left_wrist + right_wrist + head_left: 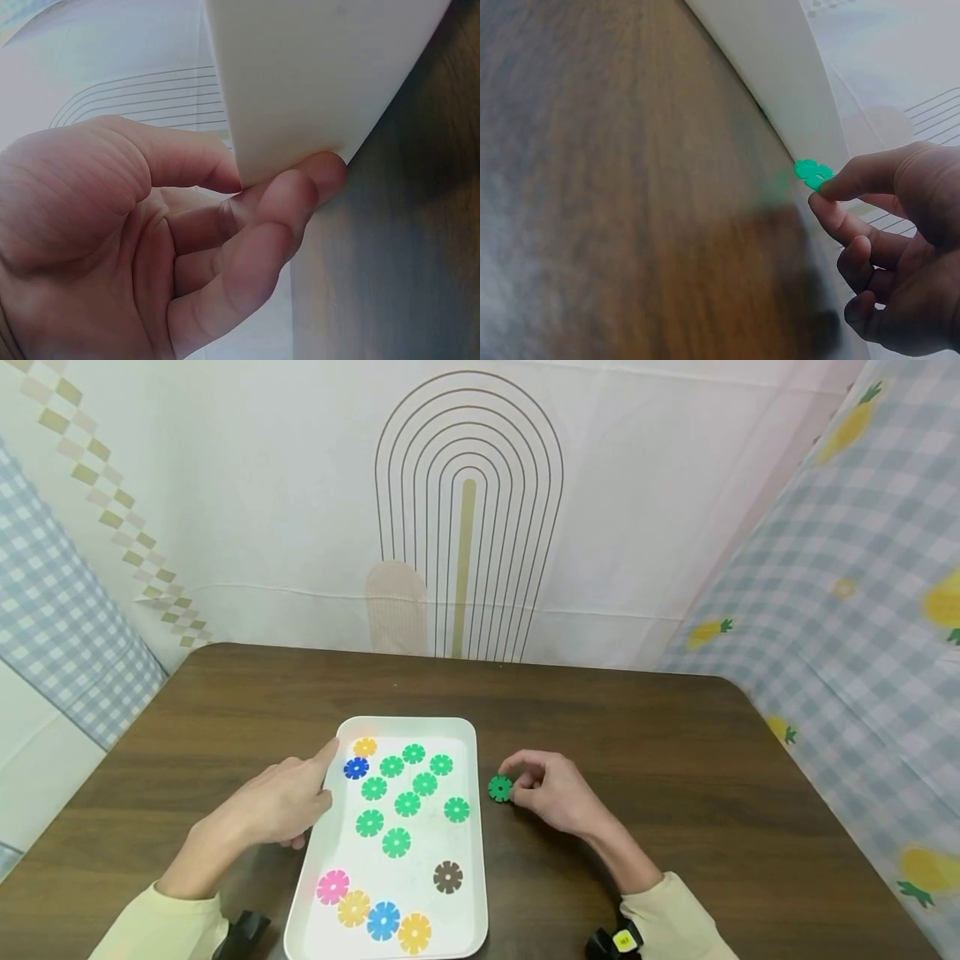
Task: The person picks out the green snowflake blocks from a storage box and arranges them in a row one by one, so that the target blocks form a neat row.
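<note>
A white tray (345, 852) stands lengthwise on the table with flat notched plastic discs lying in it. My left hand (281, 802) grips the tray's left side, thumb and index finger at the rim; in the left wrist view the fingers of that hand (210, 240) curl against the tray wall (300, 82). To the right of the tray, my right hand (558, 793) pinches a green notched disc (500, 788) between thumb and fingertips. The right wrist view shows this disc (812, 172) at the fingertips, beside the tray's side.
Several green discs (407, 803) lie over the tray's upper and middle part. A yellow disc (364, 747) and a dark blue one (356, 767) sit top left. Pink (332, 887), yellow, light blue and brown (447, 877) discs lie nearer me. Cloth (300, 510) hangs behind the brown table (637, 718).
</note>
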### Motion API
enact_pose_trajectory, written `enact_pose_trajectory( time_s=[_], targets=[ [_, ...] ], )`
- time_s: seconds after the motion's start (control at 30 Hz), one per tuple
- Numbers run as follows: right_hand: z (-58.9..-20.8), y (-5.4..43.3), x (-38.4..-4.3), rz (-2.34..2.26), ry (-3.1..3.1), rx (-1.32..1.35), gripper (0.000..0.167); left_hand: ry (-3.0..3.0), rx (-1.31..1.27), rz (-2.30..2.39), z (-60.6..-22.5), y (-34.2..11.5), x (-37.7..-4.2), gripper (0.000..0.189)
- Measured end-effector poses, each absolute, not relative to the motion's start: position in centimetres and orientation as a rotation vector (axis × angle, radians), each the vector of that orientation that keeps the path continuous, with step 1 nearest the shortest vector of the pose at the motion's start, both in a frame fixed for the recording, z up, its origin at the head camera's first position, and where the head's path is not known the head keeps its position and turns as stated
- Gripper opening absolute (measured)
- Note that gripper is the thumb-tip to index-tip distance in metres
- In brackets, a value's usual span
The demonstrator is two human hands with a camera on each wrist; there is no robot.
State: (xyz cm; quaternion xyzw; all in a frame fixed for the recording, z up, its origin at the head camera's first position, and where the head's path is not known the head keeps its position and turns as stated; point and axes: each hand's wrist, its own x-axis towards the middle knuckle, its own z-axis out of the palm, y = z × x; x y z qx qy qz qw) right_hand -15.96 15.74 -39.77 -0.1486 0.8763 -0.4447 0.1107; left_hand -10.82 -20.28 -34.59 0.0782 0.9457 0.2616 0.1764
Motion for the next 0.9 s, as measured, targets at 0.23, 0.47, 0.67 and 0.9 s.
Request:
enact_pose_trajectory(
  time_s=[0.23,0.47,0.67,0.9],
  targets=[
    [-39.99,15.61,-15.89,-1.297,2.57,-0.435,0.026,2.68,0.226,0.74,-34.67,-20.33,-10.85,0.072],
    [-40.01,15.54,-15.86,-1.291,2.579,-0.448,0.026,2.672,0.216,0.748,-34.75,-20.32,-10.83,0.071],
    [-40.1,15.58,-15.9,-1.285,2.584,-0.467,0.026,2.678,0.216,0.742,-34.83,-20.3,-10.82,0.072],
    [-40.16,15.65,-15.97,-1.263,2.596,-0.481,0.026,2.689,0.231,0.734,-34.85,-20.35,-10.77,0.074]
  ],
)
